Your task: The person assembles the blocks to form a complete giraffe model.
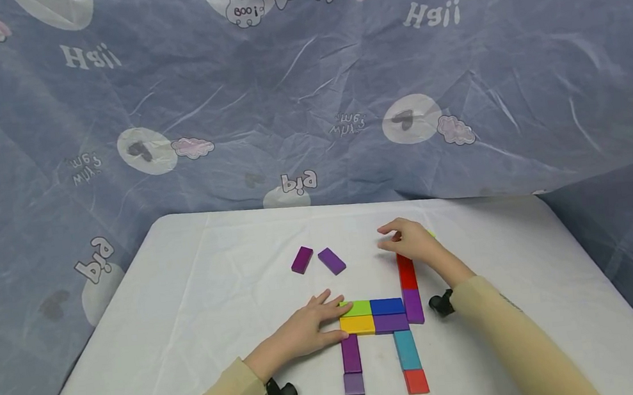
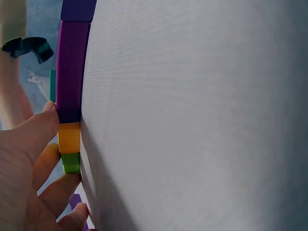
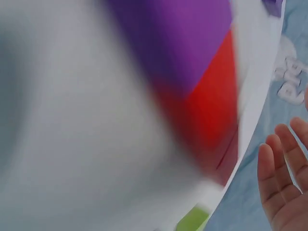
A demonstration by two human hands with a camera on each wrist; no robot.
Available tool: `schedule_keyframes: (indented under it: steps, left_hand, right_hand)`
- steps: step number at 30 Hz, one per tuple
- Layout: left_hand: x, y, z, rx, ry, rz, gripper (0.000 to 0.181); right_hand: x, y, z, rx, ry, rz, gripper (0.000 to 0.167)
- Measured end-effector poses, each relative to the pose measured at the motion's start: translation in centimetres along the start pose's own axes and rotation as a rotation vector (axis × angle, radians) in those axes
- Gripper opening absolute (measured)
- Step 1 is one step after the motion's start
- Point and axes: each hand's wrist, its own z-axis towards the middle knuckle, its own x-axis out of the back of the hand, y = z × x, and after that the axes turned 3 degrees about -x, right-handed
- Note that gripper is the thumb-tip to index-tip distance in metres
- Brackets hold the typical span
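My left hand (image 1: 307, 326) rests with spread fingers against the left end of a flat block figure, touching the lime green block (image 1: 360, 309) and the yellow block (image 1: 358, 326). Beside these lie a blue block (image 1: 387, 306) and a violet block (image 1: 391, 323). Over the far end of a column made of a red block (image 1: 407, 272) and a purple block (image 1: 413, 306) hovers my right hand (image 1: 412, 241). Its fingers are loosely bent, and the right wrist view shows nothing in them. Another green block (image 3: 193, 219) lies near that column, mostly hidden by the hand in the head view.
Two loose purple blocks, one darker (image 1: 302, 260) and one lighter (image 1: 331, 261), lie farther back. Toward the front extend a purple block (image 1: 351, 353) with a lilac one (image 1: 354, 385), and a teal block (image 1: 407, 349) with a small red one (image 1: 416, 381). A patterned curtain (image 1: 293, 84) hangs behind the white table (image 1: 216, 285).
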Motion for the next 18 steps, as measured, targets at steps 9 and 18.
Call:
schedule_keyframes:
  steps: [9, 18]
  left_hand:
    - [0.1, 0.2, -0.2, -0.009, 0.001, -0.003, 0.056]
    - [0.1, 0.1, -0.2, -0.023, -0.002, 0.007, 0.055]
  right_hand:
    - [-2.7, -5.0, 1.5, 0.031, -0.051, -0.007, 0.040]
    - [-5.5, -7.8, 2.0, -0.109, -0.101, -0.015, 0.046]
